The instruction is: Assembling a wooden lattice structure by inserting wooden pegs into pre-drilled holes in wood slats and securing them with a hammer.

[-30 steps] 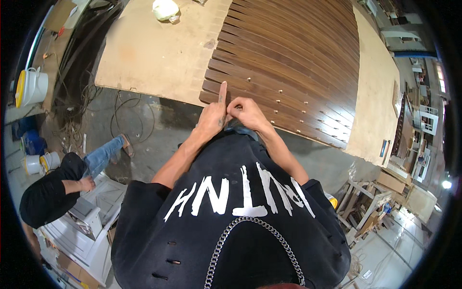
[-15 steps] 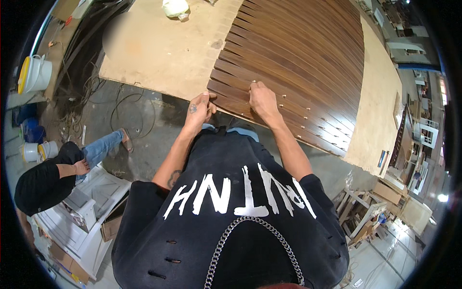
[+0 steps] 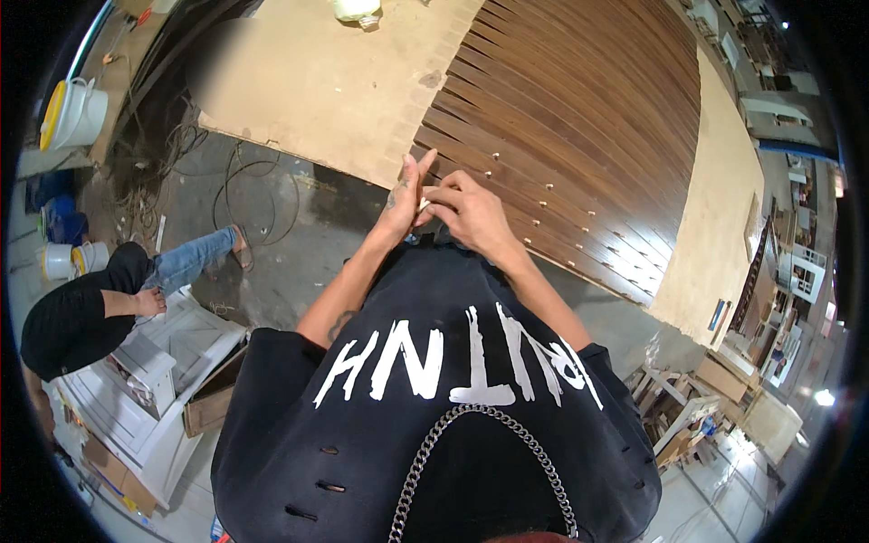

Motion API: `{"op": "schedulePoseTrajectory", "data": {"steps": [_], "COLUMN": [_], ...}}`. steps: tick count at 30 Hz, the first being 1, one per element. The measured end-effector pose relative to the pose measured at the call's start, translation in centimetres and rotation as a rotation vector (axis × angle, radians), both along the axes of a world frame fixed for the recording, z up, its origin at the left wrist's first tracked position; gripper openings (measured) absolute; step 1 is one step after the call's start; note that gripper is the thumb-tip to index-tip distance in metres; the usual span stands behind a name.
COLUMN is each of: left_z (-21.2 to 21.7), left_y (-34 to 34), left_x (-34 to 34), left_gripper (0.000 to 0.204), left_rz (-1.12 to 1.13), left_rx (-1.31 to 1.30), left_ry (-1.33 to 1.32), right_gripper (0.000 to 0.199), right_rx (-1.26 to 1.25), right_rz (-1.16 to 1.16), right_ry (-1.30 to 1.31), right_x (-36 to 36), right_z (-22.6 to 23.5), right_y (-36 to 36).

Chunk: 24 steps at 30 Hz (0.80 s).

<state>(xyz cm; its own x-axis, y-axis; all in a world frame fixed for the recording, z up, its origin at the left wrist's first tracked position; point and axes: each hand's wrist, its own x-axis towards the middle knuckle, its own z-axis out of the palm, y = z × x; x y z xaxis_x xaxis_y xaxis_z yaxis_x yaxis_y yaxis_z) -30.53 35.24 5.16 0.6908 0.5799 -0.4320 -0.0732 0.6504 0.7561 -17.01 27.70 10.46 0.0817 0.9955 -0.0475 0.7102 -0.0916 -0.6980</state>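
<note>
White lettering [image 3: 482, 395] spans the shirt [image 3: 471, 452], right hand [image 3: 475, 214] pinching something pale [image 3: 424, 205].

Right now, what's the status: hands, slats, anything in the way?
Left hand and right hand together near dark slats. Small pale piece between the hands, holder unclear. Slats side by side, pale bits on top. Nothing visibly blocking.

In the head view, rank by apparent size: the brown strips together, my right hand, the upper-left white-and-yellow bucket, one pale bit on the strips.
1. Brown strips together
2. Right hand and white-and-yellow bucket: too alike to rank
3. One pale bit
</note>
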Motion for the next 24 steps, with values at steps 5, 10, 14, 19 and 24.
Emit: {"op": "schedulePoseTrajectory", "data": {"steps": [5, 10, 14, 19, 24], "left_z": [-0.4, -0.1, -1.1, -1.8, -1.5], "left_y": [-0.7, -0.1, 0.3, 0.4, 0.5], "left_x": [-0.2, 0.1, -0.8, -1.9, -1.8], "left_gripper": [0.077, 0.063, 0.054, 0.056, 0.062], "left_rz": [-0.048, -0.153, -0.074, -0.031, 0.007], "left_rx": [0.142, 0.204, 0.134, 0.093, 0.068], "left_ry": [0.177, 0.2, 0.157, 0.134, 0.142], "right_gripper": [0.012, 0.01, 0.012, 0.016, 0.015], "right_rx": [0.027, -0.087, -0.068, -0.093, -0.123], "right_rz": [0.015, -0.548, -0.517, -0.301, -0.133], "right_ry": [0.083, 0.69, 0.272, -0.101, -0.339], "right_x": [-0.5, 2.7, 6.8, 6.8, 6.1], "right_z": [-2.7, -3.7, -6.4, -6.2, -5.2], "right_y": [-0.4, -2.4, -3.0, -2.4, -1.9]}}
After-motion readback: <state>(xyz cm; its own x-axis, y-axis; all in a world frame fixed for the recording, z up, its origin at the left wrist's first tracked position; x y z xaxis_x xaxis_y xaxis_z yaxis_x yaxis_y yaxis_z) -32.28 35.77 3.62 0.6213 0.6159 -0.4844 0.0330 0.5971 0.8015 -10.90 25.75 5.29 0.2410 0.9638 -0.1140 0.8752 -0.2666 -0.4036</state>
